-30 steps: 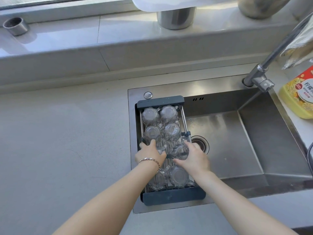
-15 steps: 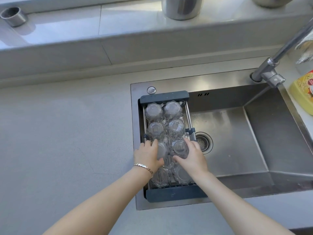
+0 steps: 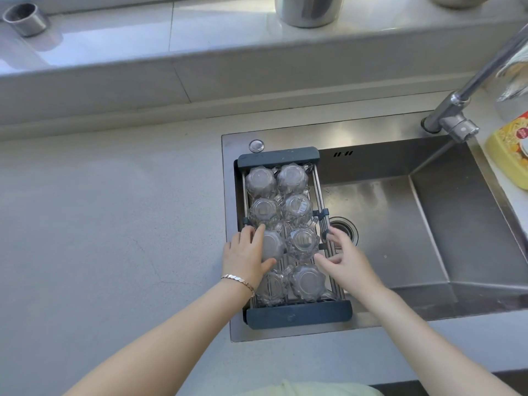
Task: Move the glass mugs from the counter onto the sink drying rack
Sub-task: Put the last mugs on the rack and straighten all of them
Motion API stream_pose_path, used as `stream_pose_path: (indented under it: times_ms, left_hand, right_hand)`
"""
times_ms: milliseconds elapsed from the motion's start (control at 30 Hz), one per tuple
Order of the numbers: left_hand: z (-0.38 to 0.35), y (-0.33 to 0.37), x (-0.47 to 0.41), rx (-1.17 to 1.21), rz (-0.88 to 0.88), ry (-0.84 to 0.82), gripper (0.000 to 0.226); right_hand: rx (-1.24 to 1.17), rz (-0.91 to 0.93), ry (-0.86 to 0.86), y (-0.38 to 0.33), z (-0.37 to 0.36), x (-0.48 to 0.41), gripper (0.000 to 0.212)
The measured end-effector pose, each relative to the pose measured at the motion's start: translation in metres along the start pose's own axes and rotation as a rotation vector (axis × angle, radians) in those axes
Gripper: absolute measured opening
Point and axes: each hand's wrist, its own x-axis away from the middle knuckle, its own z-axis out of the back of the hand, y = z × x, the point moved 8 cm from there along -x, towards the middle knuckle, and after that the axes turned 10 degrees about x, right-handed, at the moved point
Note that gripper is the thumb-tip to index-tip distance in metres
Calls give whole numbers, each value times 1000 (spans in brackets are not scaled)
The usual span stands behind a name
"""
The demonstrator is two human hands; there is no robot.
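Glass mugs (image 3: pixel 302 243) fill the rack (image 3: pixel 298 314) between both hands (image 3: pixel 245 260).

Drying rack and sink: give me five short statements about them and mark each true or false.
1. The drying rack holds eight upside-down glass mugs in two columns. True.
2. The rack sits at the right end of the sink. False: it spans the left end.
3. The left hand rests on a mug in the third row. True.
4. The right hand lifts a mug clear of the rack. False: it is open, beside the rack's right rail.
5. Glass mugs wait on the counter. False: none show there.
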Motion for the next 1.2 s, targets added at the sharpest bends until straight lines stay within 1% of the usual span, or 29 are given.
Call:
stream_pose_path:
  times_ms: [67,133,167,233,333,400,433,467,533,633,667,700,767,800,833,933,1067,1200]
  left_hand:
    - [0,5,12,51,-112,25,64]
    - [-10,14,29,51,-229,-62,59]
    - [-19,16,38,17,-256,-131,62]
    - [-36,11,48,-74,-234,-226,68]
    - [-41,10,51,-124,-149,-224,67]
    - [-41,12,48,-191,-108,-229,73]
    - [-36,15,46,-193,-99,-182,74]
    - [-33,16,44,-207,-103,-147,72]
    - [-34,16,46,-152,-59,-210,65]
    - [-42,7,45,-133,-60,-222,58]
    - [-41,6,44,-122,-70,-219,58]
    - [-40,5,44,-104,-75,-226,58]
    - [-37,7,45,-77,-74,-237,58]
    - [-37,6,46,-73,-74,-236,58]
    - [-37,5,47,-68,-72,-226,58]
    - [-38,5,47,-38,-54,-224,58]
    - [-34,6,46,-28,-39,-229,58]
    - [-34,5,48,-7,-35,-234,59]
  right_hand:
    - [120,-27,79,3,3,18,61]
    - [301,-50,50,5,-13,32,61]
    - [366,-66,28,6,-24,36,64]
    - [456,-100,16,5,-40,38,69]
    - [545,-151,31,3,-49,32,78]
    - [556,-170,28,4,-51,29,78]
    - [548,-165,23,4,-50,28,77]
    - [538,-153,15,3,-49,28,76]
    - [545,-105,-5,0,-45,27,73]
    - [619,-52,-46,-2,-43,30,72]
    - [638,-44,-43,-2,-42,31,69]
    - [643,-29,-12,-5,-39,31,62]
    - [608,-3,105,-14,-25,30,37]
    - [588,5,153,-20,-18,29,31]
    - [577,10,172,-25,-13,27,31]
    - [622,-7,132,-34,-17,26,40]
    - [745,-117,7,-18,-44,31,62]
    - [681,-148,8,-7,-50,31,65]
